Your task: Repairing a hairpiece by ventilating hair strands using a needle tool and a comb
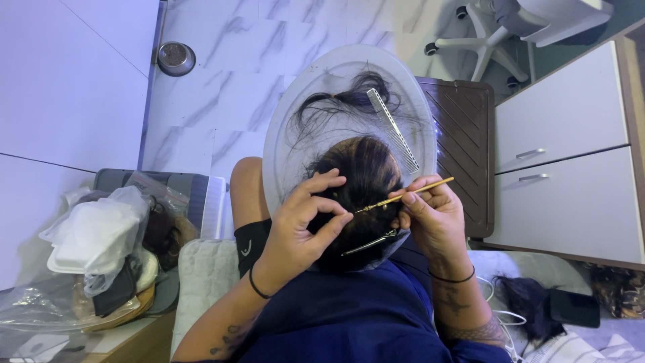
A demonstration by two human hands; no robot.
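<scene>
I am in the middle of working hair into a wig cap (366, 195) that sits on a clear domed stand (295, 114) in my lap. My left hand (295, 225) pinches a small section of dark hair at the crown, thumb and forefinger closed on it. My right hand (433, 215) grips a thin gold hook needle (403, 195), its tip pointing into the hair just beside my left fingers. I judge the next move calls for a fine, steady pull of the needle through the cap while the left keeps the strands taut. A metal comb (393, 131) lies on the dome and a clip (369, 243) sits at the cap's near edge. The floor (222, 101) is marbled tile; white drawers (571, 168) stand to the right.
</scene>
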